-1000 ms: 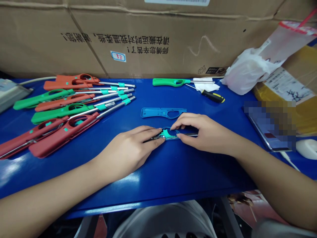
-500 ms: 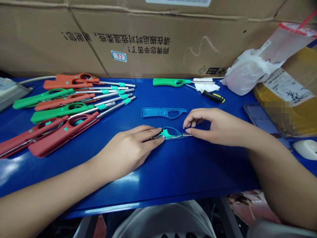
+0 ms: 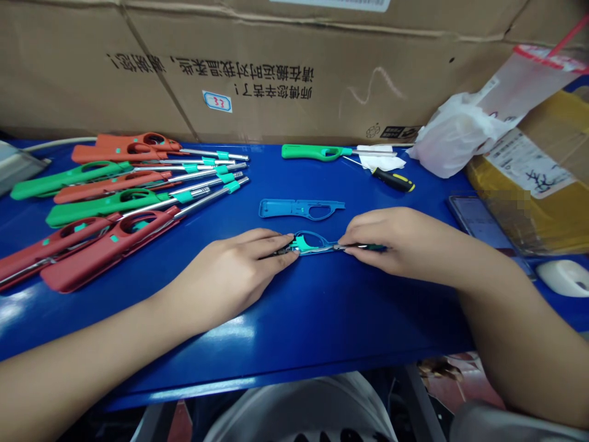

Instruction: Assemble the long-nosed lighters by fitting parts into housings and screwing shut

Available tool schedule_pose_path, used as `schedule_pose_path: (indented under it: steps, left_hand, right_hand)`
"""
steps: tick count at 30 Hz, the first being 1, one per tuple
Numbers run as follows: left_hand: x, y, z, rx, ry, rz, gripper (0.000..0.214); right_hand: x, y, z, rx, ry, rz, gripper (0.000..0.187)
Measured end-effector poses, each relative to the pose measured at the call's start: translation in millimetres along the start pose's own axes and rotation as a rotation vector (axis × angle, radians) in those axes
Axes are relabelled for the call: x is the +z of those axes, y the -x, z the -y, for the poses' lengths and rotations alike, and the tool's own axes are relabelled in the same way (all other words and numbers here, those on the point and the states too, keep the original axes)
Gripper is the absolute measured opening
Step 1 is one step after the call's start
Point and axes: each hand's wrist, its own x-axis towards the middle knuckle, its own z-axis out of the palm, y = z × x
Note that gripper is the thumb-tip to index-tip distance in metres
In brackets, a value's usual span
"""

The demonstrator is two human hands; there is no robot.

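Observation:
My left hand [image 3: 232, 276] rests over the handle end of an opened blue lighter [image 3: 326, 250], thumb and fingers closed on it and covering much of its inside. A teal trigger [image 3: 301, 244] shows just beyond my fingertips, beside the loop-shaped guard. At the lighter's front end, my right hand [image 3: 400, 245] pinches the thin metal tube [image 3: 339, 247]. Part of the tube runs under the fingers; a dark stretch of it shows below them. Just behind lies a loose blue shell half [image 3: 281, 209], hollow side up, touched by neither hand.
Several red, orange and green long lighters [image 3: 110, 242] lie at the left. A green lighter [image 3: 308, 152] and a black-yellow screwdriver [image 3: 393, 179] lie at the back. On the right are a phone [image 3: 483, 224], a white mouse [image 3: 564, 277] and a bagged cup [image 3: 524, 86]. A cardboard box [image 3: 257, 37] stands behind.
My right fingers have come together on the lighter's front end, where they were loosely curled above the metal tube. My left hand keeps its hold. The view has shifted slightly.

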Motion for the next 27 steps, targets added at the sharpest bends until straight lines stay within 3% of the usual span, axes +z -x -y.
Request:
schedule_pose_path:
  steps: [6,17,27]
  left_hand:
    - [-1.2,0.4,3.8,-0.027,0.027,0.025,0.036]
    - [-2.0,-0.6,7.4,-0.005,0.009,0.036,0.038]
    - [-0.1,-0.3,10.0,-0.036,0.107,0.028,0.036]
  right_hand:
    - [6.9,0.4,-2.6,-0.052,0.135,-0.061,0.027]
    - [12.3,-2.3,-5.3,-0.069,0.149,-0.027,0.03]
    - [13.7,-0.6,5.3,-0.105,0.332,0.025,0.034]
